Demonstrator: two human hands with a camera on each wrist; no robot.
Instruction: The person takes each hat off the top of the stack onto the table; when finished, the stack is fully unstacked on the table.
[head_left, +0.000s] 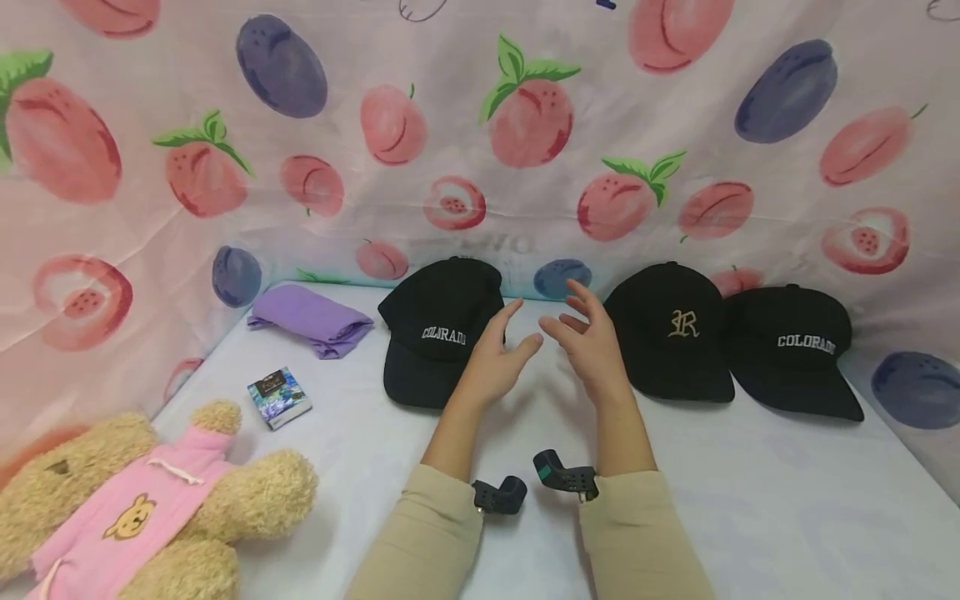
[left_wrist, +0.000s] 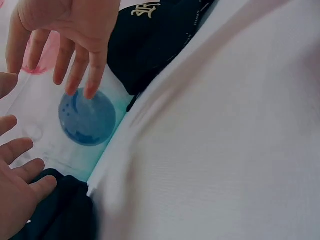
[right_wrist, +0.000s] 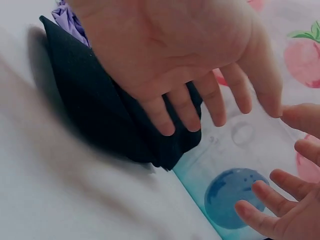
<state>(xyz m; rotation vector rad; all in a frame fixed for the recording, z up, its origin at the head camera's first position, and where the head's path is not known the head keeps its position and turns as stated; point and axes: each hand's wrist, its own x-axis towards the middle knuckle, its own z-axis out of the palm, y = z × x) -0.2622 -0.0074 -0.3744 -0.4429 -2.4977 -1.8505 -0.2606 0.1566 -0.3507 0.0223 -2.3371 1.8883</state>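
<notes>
Both hands hover over the white surface, palms facing each other, with nothing between them. My left hand (head_left: 497, 357) is beside a black COLORADO cap (head_left: 431, 333) and partly covers its right side in the head view. Fingers on that hand are spread and relaxed. My right hand (head_left: 592, 346) is nearest to a black cap with a gold letter R (head_left: 667, 350); its fingers are loosely bent and hold nothing. Farther right, a second black COLORADO cap (head_left: 795, 358) touches the R cap's side. In the right wrist view the left hand (right_wrist: 200, 45) appears large, before a black cap (right_wrist: 95, 105).
Folded purple cloth (head_left: 311, 319) lies at the back left, with a small blue patterned book (head_left: 279, 397) in front of it. A teddy bear in a pink top (head_left: 142, 508) fills the front left corner. Fruit-printed fabric (head_left: 465, 108) hangs behind and at the left.
</notes>
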